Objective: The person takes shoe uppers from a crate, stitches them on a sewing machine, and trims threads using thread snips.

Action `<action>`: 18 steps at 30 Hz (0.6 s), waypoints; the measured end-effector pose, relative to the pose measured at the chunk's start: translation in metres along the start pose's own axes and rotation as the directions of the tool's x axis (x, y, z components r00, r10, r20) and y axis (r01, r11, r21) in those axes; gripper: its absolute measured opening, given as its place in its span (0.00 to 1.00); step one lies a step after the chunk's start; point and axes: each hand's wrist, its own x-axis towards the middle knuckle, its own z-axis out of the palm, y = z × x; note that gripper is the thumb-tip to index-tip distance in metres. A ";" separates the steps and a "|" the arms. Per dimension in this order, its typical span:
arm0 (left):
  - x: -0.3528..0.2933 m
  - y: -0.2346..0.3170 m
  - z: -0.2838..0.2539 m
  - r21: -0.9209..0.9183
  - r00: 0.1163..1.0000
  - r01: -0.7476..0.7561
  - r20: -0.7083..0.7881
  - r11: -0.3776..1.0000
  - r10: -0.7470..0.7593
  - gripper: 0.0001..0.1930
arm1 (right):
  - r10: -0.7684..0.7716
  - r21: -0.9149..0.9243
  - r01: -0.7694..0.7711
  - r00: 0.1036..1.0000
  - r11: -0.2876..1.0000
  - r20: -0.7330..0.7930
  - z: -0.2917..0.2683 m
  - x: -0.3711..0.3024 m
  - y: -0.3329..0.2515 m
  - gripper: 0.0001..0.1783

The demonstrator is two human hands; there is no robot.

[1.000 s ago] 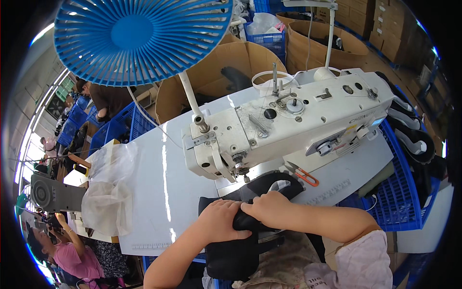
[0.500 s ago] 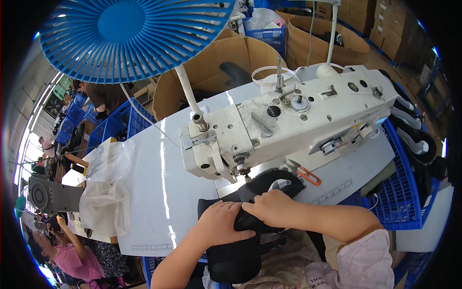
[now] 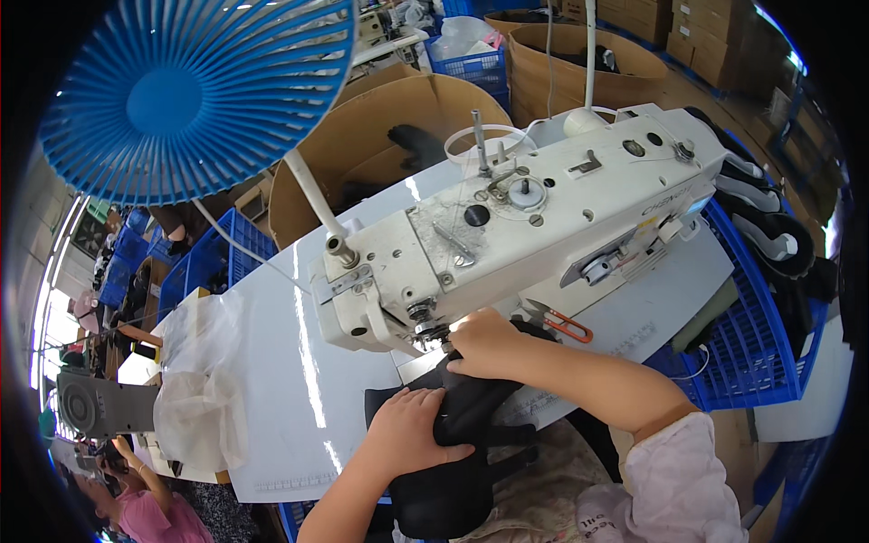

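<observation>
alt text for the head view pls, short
Both hands press a black fabric piece under the needle of a white sewing machine: right hand at the needle, left hand nearer the table edge. A blue fan stands above the white table.

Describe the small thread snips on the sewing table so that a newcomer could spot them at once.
Start at the white sewing machine on the pale table. Under its arm, just beyond the right hand, lie the thread snips. Their orange loop handle sets them apart from the black fabric nearby.
</observation>
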 end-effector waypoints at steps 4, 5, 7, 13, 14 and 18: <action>0.000 -0.003 0.003 -0.025 0.999 0.039 0.000 0.999 -0.039 0.45 | 0.081 0.057 -0.084 0.996 0.995 0.043 0.013 0.011 0.007 0.13; 0.000 -0.003 0.002 -0.026 0.999 0.038 0.004 0.999 -0.038 0.45 | 0.107 0.077 -0.114 0.990 0.990 0.092 0.017 0.013 0.010 0.13; -0.001 -0.002 0.000 -0.039 0.998 0.065 0.023 0.997 -0.064 0.45 | 0.106 0.105 -0.114 0.991 0.988 0.085 0.019 0.014 0.011 0.13; -0.001 -0.004 0.004 -0.010 0.999 0.015 -0.036 1.000 -0.015 0.46 | 0.053 0.225 -0.045 0.998 0.973 -0.031 0.021 0.004 0.021 0.14; -0.001 -0.003 0.004 -0.011 0.999 0.015 -0.037 1.000 -0.016 0.46 | 0.034 0.266 -0.014 0.997 0.964 -0.070 0.020 0.002 0.023 0.15; -0.002 -0.003 0.004 0.004 0.999 0.013 -0.043 1.000 -0.013 0.46 | 0.190 0.396 -0.192 0.981 0.898 0.045 0.001 -0.001 0.017 0.16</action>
